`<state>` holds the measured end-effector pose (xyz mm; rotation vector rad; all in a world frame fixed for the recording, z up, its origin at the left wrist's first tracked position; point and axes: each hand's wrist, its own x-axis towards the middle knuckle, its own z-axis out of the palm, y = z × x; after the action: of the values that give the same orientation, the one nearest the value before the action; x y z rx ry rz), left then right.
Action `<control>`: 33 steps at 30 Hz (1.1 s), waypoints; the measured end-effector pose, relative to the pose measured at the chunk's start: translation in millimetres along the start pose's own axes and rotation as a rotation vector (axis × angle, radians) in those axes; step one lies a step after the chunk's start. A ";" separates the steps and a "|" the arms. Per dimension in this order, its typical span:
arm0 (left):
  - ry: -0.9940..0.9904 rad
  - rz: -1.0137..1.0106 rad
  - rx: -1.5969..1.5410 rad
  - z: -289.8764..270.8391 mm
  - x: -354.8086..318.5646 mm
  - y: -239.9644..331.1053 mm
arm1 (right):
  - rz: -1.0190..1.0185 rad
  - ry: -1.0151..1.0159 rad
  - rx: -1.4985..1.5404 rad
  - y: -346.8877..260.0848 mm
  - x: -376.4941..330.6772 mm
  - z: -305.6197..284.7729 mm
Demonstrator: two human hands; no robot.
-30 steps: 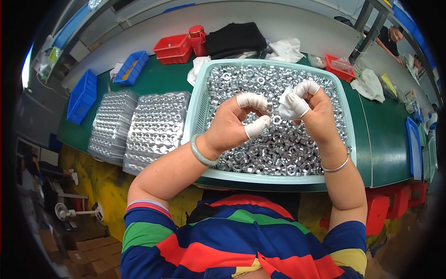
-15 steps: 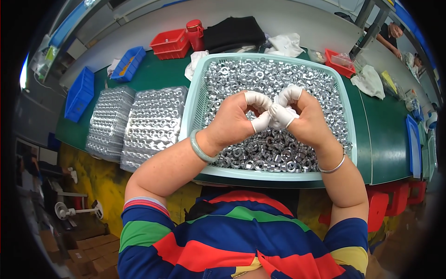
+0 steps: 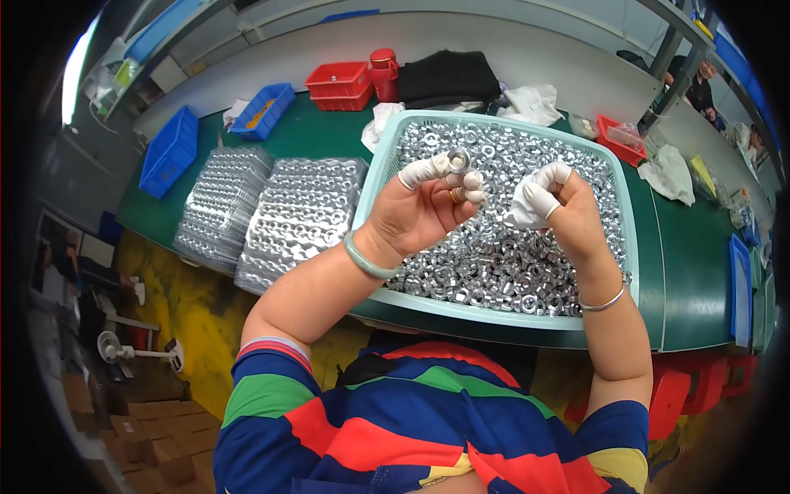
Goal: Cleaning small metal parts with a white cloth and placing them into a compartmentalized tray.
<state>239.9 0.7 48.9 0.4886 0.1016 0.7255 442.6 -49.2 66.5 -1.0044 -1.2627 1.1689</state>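
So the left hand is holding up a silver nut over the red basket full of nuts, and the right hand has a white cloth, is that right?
Not quite: the basket full of nuts is pale teal, not red, as the head view shows. The rest holds: the left hand holds up a silver nut over it, and the right hand has a white cloth.

A green workbench stands against a pale wall, above a yellow floor.

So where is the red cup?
In the head view, the red cup stands at the far edge of the green table, left of centre, between the red bin and the black cloth.
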 end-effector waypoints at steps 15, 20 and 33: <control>0.867 0.264 1.678 -67.2 -224.5 108.2 | -0.075 -0.027 -0.203 10.5 -29.5 30.1; 0.805 0.132 2.101 -90.6 -240.7 98.3 | -0.073 -0.014 -0.269 12.0 -32.5 37.6; 0.490 -0.091 2.532 -79.6 -214.4 97.4 | -0.094 -0.026 -0.210 14.6 -19.1 29.3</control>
<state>-0.4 -46.7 7.1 2.6283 1.5955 0.1954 413.2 -67.6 51.3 -1.0732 -1.4605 0.9950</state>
